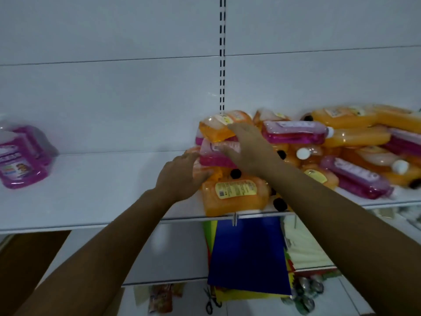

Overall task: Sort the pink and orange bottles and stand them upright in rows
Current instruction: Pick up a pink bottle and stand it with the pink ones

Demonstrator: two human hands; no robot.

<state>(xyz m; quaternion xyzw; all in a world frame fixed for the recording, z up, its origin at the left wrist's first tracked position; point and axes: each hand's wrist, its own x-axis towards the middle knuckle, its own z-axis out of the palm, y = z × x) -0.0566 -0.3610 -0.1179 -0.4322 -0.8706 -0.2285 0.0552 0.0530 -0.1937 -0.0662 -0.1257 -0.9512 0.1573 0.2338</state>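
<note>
I have both hands in the pile (319,151) of lying bottles on the shelf (91,192): my right hand (248,149) rests spread on a pink bottle (214,156), my left hand (180,176) cups an orange bottle (202,172) beneath; whether either grasps I cannot tell. Pink ones (22,156) stand far left

Dim, flat indoor light, soft motion blur throughout, wide-angle bowing at edges
</note>
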